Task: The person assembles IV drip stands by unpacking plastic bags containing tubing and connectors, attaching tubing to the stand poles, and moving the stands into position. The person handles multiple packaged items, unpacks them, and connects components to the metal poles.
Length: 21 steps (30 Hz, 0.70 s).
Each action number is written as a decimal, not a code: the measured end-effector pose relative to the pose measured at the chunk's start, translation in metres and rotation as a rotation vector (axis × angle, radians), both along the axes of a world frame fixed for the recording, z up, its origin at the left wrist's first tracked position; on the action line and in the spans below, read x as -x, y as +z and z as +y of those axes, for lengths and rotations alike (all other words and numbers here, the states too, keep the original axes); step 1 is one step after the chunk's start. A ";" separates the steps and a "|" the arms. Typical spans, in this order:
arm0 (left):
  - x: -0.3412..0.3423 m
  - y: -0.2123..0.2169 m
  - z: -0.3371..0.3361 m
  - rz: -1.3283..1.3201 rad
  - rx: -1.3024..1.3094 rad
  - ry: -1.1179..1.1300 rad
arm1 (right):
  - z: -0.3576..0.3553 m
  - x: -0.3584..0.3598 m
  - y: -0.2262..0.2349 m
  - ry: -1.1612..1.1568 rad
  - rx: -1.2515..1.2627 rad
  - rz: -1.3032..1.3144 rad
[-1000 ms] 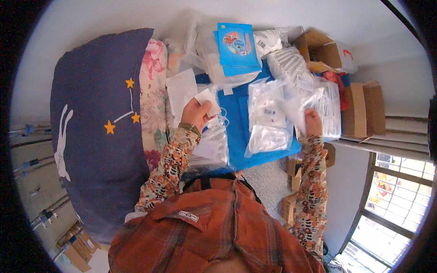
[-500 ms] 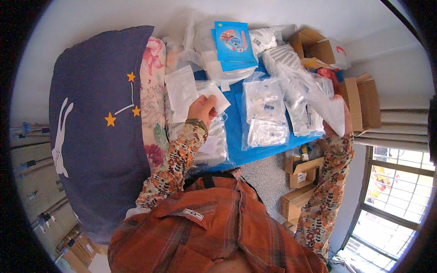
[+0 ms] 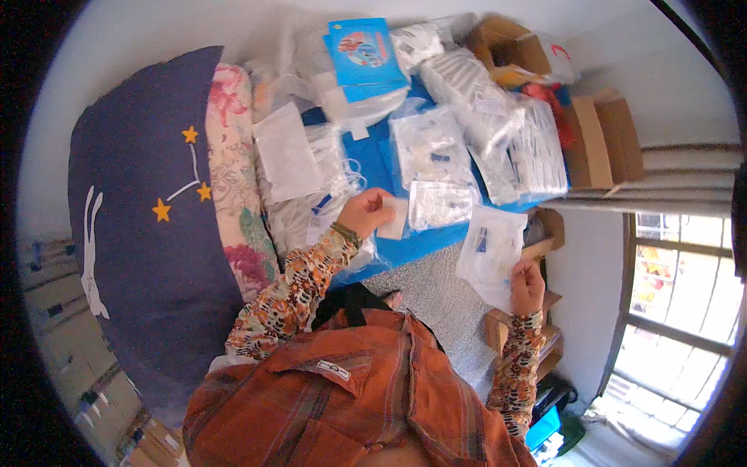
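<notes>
My left hand [image 3: 364,213] is closed in a pinch on a small white card [image 3: 394,219] above the blue cloth. To its right, my right hand [image 3: 528,286] grips the lower edge of a translucent plastic bag [image 3: 492,245], which shows a small dark blue printed patch. The bag hangs over the table's near edge and looks flat. Between the hands lies a clear packet [image 3: 441,205] with whitish contents, below a larger clear bag [image 3: 432,148]. Left of my left hand, a white pouch [image 3: 287,150] rests on a heap of clear plastic bags [image 3: 331,167].
Blue booklets [image 3: 364,61] top a pile at the back. Stacked clear packets [image 3: 538,148] fill the right side, beside an open cardboard box [image 3: 603,140]; another box [image 3: 510,50] stands behind. A dark pillow [image 3: 148,226] with stars borders the left. A barred window [image 3: 677,311] is at right.
My right hand has come from the packets at far right toward me, bringing the plastic bag. My left hand has moved nearer and rightward with the white card, away from the pouch. The view has shifted.
</notes>
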<state>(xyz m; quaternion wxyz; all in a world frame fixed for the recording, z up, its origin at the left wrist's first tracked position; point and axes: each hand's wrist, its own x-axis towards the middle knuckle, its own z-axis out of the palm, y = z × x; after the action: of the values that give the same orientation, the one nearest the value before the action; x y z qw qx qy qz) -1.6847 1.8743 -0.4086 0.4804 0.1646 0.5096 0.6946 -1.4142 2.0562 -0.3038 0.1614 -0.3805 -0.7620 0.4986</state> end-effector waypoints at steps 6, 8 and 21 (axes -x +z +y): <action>-0.081 0.001 0.016 0.198 -0.010 -0.339 | -0.028 -0.084 0.006 -0.104 -0.170 0.118; -0.114 0.004 0.024 0.085 -0.124 -0.342 | -0.038 -0.118 0.009 -0.176 -0.205 0.132; -0.327 0.058 0.099 -0.047 -0.167 -0.994 | -0.101 -0.320 -0.017 -0.730 -0.275 0.354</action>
<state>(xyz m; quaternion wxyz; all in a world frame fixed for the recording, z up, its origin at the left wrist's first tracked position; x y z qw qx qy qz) -1.3574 1.9731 -0.3506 0.7497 0.4094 0.3014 0.4237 -1.0939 1.9552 -0.3210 0.5047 -0.5087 -0.5973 0.3603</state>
